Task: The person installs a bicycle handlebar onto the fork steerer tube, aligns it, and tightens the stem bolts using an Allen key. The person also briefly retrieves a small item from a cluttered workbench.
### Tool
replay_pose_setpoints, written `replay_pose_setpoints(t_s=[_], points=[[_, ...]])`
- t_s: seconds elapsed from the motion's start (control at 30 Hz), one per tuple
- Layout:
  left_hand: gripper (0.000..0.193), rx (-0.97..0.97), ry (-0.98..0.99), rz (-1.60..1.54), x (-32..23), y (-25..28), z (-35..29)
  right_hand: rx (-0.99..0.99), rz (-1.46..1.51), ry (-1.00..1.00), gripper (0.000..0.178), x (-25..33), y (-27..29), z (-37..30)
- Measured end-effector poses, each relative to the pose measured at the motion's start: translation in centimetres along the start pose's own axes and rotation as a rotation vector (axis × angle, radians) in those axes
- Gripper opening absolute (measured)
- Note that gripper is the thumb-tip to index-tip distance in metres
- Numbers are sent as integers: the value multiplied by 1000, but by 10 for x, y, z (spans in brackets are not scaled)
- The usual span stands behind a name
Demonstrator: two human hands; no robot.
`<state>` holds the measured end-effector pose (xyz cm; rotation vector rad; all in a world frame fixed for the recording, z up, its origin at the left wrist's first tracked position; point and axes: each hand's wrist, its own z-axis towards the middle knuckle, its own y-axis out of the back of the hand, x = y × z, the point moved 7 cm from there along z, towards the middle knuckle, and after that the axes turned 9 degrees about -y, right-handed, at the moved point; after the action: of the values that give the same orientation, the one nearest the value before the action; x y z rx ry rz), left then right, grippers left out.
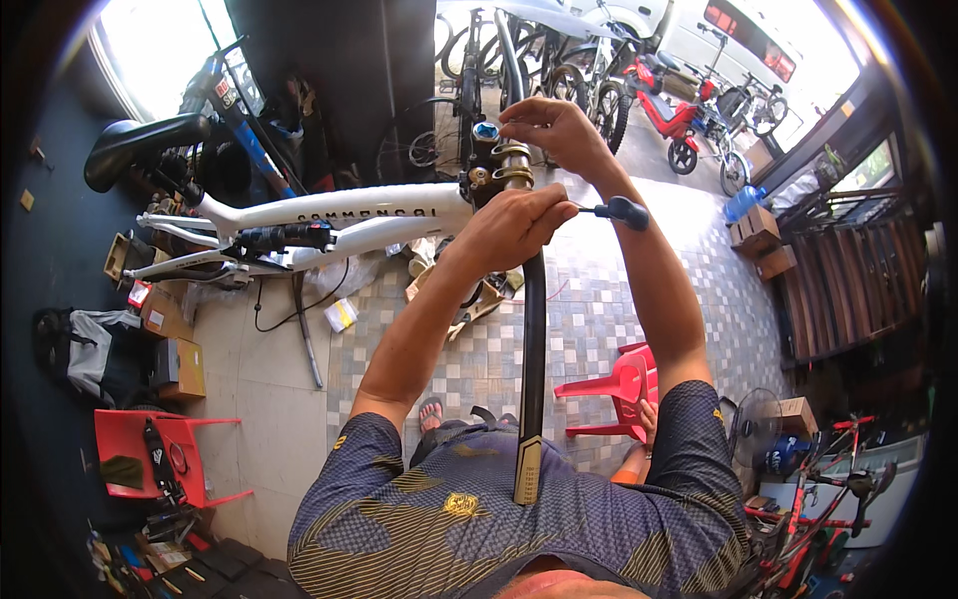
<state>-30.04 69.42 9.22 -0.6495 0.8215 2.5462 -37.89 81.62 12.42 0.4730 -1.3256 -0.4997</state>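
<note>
Head view: a white frame (389, 203) lies sideways to the left, its front end at the hands, with a black saddle (150, 148) at the far side. The stem (514, 165) sits at that front end, and the black handlebar (534, 339) runs from beyond it down between the forearms, its near end in front of the person's shirt (469, 479). The left hand (514, 228) is clenched beside the stem around a tool (627, 213), whose dark handle sticks out across the right forearm; whether it also grips the bar cannot be told. The right hand (559, 135) has loosely bent fingers at the bar, next to a blue cap (486, 131); whether they hold it is unclear.

Below the frame, a cable (261, 317), a rod (307, 334) and a small packet (341, 314) lie near one another. Boxes (180, 369) and a backpack (92, 349) stand left, above a red chair (145, 469) bearing dark items. Another red chair (631, 384) stands close behind the right arm. Farther off are parked bikes (549, 75), a red scooter (667, 115), a blue jug (741, 205) and, lower right, a fan (755, 424) and red bike (796, 499).
</note>
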Motion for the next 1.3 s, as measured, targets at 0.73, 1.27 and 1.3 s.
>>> replay_pose_setpoints(t_s=[0.73, 1.27, 1.3], points=[[34, 5, 75, -46, -1, 2, -3, -2, -588, 209, 27, 27, -16, 0], [35, -5, 74, -92, -1, 3, -4, -22, -722, 199, 32, 30, -23, -2], [35, -6, 83, -97, -2, 3, -3, -26, -733, 202, 32, 32, -23, -2]])
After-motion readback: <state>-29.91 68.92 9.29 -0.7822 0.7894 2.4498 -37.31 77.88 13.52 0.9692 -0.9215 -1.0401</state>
